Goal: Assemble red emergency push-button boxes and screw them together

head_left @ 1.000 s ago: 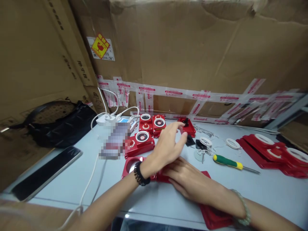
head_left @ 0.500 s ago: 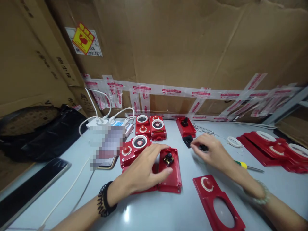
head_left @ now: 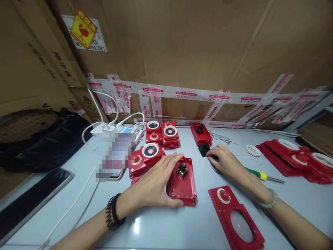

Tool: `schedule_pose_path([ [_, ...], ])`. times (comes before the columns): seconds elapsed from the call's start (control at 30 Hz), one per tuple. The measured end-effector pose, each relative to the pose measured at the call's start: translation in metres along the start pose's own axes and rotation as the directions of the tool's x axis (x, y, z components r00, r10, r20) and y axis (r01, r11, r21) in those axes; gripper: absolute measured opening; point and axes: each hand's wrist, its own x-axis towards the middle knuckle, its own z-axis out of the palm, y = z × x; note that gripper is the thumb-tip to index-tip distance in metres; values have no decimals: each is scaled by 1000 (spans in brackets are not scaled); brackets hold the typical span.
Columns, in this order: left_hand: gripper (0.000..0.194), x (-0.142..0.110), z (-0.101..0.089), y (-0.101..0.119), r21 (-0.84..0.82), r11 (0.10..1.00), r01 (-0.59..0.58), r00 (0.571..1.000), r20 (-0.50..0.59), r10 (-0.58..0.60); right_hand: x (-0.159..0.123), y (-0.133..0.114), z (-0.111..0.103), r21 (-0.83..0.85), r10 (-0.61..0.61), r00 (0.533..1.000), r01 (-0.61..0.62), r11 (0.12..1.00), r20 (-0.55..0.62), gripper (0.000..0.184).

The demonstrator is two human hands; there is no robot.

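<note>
My left hand (head_left: pixel 156 184) spans the left side of an open red box (head_left: pixel 184 187), fingers at its far edge and thumb at its near edge. Inside that box sits a black knob-like component (head_left: pixel 182 169) with brass-coloured contacts. To the right, my right hand (head_left: pixel 225 159) has its fingertips pinched together around a small dark part, mostly hidden beneath them. Just by these fingertips lies a flat black square piece (head_left: pixel 203 150) with a round centre. Nearer the front is a red cover (head_left: pixel 217 205) with a red dome and a large round hole.
Assembled red units (head_left: pixel 170 139) stand behind my left hand. Another open red box (head_left: pixel 201 137) is at the back. A screwdriver (head_left: pixel 262 176), white ring (head_left: pixel 253 150) and red covers (head_left: pixel 275 159) lie right. A phone (head_left: pixel 117 156) and power strip (head_left: pixel 104 129) are left.
My left thumb has moved down from over the open box to its near edge. My right hand has shifted slightly left, closer to the black square piece. The whole view has tilted a little.
</note>
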Motion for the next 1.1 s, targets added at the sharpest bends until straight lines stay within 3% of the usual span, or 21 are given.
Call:
schedule_pose_path([
  [0.27, 115, 1, -2, 4, -27, 1000, -8, 1000, -8, 7, -3, -3, 2, -31, -1, 999, 2, 1000, 39, 23],
  [0.37, 104, -2, -10, 8, -21, 1000, 15, 1000, -9, -15, -4, -4, -1, -22, -2, 1000, 3, 1000, 32, 22],
  [0.5, 86, -3, -17, 12, 25, 999, 35, 999, -10, -34, -1, -2, -4, -11, 19, 1000, -19, 1000, -25, 21],
  [0.67, 85, -2, -11, 10, 44, 999, -21, 1000, -21, 22, 10, 2, 1, -34, 46, 990, -51, 998, -130, 30],
  [0.83, 81, 0, -9, 8, 38, 999, -38, 999, -37, 39, 12, -2, 4, -54, 11, 994, -17, 998, -108, 32],
  [0.97, 81, 1, -10, 9, 34, 999, -41, 999, -32, 42, 10, -9, 3, -20, -2, 995, 0, 1000, -99, 23],
  [1.1, 83, 2, -11, 10, 23, 999, -26, 999, -28, 27, 9, -14, -1, 78, 39, 984, -26, 997, -176, 21],
])
